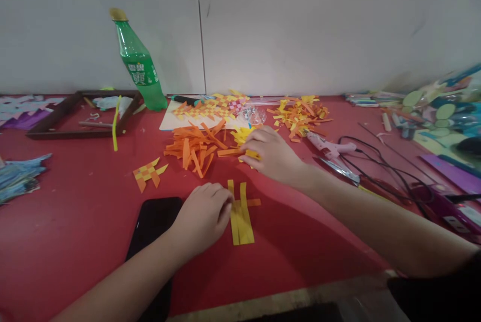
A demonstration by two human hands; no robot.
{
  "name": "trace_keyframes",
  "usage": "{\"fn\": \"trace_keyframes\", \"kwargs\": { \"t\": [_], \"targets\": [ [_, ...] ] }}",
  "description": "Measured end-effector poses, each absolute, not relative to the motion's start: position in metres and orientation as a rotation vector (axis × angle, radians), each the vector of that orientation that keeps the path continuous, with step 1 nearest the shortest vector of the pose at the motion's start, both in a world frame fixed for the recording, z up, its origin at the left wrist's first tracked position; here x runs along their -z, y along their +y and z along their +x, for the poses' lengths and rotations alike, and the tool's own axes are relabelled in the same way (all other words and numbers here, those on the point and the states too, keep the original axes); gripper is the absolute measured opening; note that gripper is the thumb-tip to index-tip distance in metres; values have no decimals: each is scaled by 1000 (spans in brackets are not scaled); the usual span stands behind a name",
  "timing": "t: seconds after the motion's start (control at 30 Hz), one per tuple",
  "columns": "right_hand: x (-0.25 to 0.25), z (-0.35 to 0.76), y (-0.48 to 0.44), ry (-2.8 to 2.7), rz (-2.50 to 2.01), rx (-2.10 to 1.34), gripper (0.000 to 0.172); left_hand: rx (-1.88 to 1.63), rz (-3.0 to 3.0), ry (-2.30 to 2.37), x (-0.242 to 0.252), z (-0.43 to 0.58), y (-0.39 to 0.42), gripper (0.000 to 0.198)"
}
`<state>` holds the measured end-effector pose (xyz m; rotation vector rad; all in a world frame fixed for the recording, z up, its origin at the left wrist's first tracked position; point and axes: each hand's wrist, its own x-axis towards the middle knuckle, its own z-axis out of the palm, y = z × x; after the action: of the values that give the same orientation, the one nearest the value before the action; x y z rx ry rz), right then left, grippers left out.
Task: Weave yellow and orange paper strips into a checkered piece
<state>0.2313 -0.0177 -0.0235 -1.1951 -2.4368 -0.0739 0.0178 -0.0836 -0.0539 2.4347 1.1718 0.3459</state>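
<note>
My left hand point(205, 214) is closed at the left side of a small lattice of paper strips, its curled fingertips on the strips' edge. Two yellow paper strips point(240, 226) run lengthwise there, crossed by an orange paper strip point(255, 202) that sticks out to the right. Farther back, my right hand point(268, 154) reaches into a pile of yellow paper strips point(240, 135), thumb and fingers apart with yellow paper showing between them. Left of it lies a heap of orange paper strips point(193, 146). A woven orange-and-yellow paper fish point(149, 173) lies beyond my left hand.
A black phone point(156, 219) lies under my left forearm. A green bottle point(139, 66) stands beside a brown frame point(67, 134). On the right are a pink glue gun point(330, 147), scissors point(340, 170) and tangled black cables point(383, 164). Paper scraps point(300, 114) lie at the back.
</note>
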Motion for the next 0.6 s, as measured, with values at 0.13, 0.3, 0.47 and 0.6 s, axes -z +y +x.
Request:
{"fn": "trace_keyframes", "kwargs": {
  "t": [0.13, 0.3, 0.47, 0.6],
  "targets": [
    [38, 218, 12, -2601, -1239, 192, 11, -399, 2403, 1132, 53, 15, -83, 16],
    [46, 207, 28, -2583, -1230, 148, 15, -456, 2360, 1107, 54, 13, -84, 15],
    [23, 209, 24, -2307, -1193, -4, 21, -702, 2130, 1129, 54, 10, -83, 9],
    [-1, 208, -3, -2030, -1072, -328, 21, -1024, 1799, 1180, 52, 8, -81, 26]
  ]
}}
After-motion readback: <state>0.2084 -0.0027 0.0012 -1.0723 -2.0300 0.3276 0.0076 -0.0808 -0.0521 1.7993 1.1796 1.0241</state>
